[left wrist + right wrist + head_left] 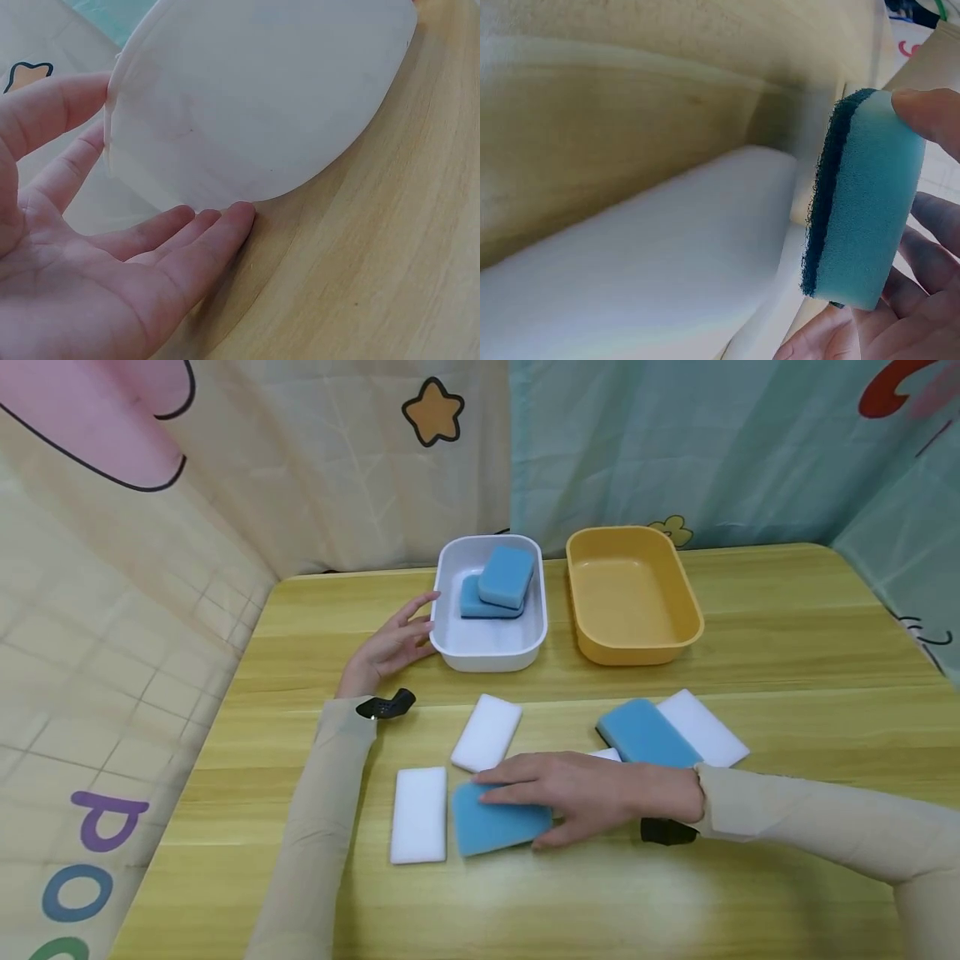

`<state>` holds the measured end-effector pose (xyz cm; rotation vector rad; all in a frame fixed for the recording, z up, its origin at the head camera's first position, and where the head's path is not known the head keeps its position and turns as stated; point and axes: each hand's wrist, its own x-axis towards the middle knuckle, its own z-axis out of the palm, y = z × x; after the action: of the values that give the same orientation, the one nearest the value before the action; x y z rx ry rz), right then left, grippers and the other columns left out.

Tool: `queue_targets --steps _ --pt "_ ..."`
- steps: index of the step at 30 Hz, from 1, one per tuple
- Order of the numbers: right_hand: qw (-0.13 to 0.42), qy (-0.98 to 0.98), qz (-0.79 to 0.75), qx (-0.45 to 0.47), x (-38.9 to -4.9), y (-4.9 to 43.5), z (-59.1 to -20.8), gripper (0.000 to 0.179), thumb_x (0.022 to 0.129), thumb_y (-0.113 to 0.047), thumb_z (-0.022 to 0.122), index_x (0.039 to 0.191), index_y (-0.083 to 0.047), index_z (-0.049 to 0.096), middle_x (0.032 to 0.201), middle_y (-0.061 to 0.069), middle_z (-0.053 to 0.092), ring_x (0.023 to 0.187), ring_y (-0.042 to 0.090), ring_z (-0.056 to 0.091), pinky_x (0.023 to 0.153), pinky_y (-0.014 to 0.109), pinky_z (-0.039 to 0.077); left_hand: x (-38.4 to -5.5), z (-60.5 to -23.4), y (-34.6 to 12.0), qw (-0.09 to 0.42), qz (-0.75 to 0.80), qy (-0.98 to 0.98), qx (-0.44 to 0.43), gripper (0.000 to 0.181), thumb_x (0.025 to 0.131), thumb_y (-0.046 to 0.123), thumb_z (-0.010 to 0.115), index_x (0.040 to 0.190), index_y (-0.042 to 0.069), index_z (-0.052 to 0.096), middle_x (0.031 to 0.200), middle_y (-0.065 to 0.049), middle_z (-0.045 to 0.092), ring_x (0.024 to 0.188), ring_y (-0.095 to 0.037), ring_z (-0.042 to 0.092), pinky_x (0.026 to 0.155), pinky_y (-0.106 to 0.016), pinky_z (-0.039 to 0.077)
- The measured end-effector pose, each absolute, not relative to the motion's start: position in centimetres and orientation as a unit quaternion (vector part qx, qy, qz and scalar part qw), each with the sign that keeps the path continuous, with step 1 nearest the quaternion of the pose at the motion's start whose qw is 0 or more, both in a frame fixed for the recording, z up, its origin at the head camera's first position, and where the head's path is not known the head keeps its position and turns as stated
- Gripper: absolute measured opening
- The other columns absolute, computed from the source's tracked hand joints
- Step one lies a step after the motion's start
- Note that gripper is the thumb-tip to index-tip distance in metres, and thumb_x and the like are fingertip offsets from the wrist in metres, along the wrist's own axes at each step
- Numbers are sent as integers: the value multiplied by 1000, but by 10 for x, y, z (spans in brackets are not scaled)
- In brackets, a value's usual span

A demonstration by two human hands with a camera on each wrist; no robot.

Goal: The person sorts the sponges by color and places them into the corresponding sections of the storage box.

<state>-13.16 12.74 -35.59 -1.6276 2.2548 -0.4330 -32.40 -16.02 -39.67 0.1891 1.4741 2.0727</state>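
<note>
My left hand (386, 652) is at the left side of a white plastic basin (487, 662), its fingertips touching the wall, as the left wrist view also shows. Two blue sponges (507, 575) with dark scouring backs lie stacked inside that basin. Near the front middle of the table, my right hand (573, 789) holds another blue sponge (498, 822) between thumb and fingers. The right wrist view shows this sponge (874, 202) edge-on, its dark scouring layer facing away from the palm. White sponges (418, 816) lie beside it, one partly hidden behind the right hand.
A yellow basin (637, 656) stands right of the white one. On the table's right side, a blue sponge (648, 732) lies against a white sponge (703, 728). Another white sponge (486, 732) lies in front of the white basin. Printed curtains (337, 460) hang behind the table.
</note>
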Motion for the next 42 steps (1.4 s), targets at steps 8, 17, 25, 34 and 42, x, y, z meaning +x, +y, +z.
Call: queue_targets --steps 8,17,25,34,42 --pt "162 798 -162 -557 -135 127 -349 70 83 -34 70 144 -20 38 154 -5 28 139 14 34 110 33 37 -322 -398 -159 290 775 557 68 49 98 5 42 140 29 35 147 -8 26 120 -18 38 93 -29 43" --pt "102 802 -168 -565 -147 130 -341 68 82 -31 71 141 -13 42 152 2 35 136 20 39 107 37 41 -323 -398 -160 292 778 552 68 50 98 5 41 142 28 34 151 -9 24 120 -18 39 92 -28 45" --pt "73 808 -174 -559 -162 136 -337 64 83 -28 71 138 -8 46 149 8 38 135 24 40 106 39 42 -324 -395 -160 293 781 547 73 50 98 5 42 142 29 34 150 -10 23 119 -18 39 89 -26 48" --pt "98 820 -198 -528 -169 136 -336 64 84 -26 70 140 -11 44 151 8 36 137 25 38 106 39 42 -321 -397 -161 297 778 548 74 55 96 5 47 144 29 33 154 -10 21 123 -19 38 89 -26 49" --pt "91 835 -224 -495 -187 137 -330 64 84 -22 70 141 -12 42 153 8 32 139 27 34 108 41 39 -321 -394 -159 289 768 567 68 55 98 2 42 145 28 30 153 -10 22 127 -21 35 91 -27 46"
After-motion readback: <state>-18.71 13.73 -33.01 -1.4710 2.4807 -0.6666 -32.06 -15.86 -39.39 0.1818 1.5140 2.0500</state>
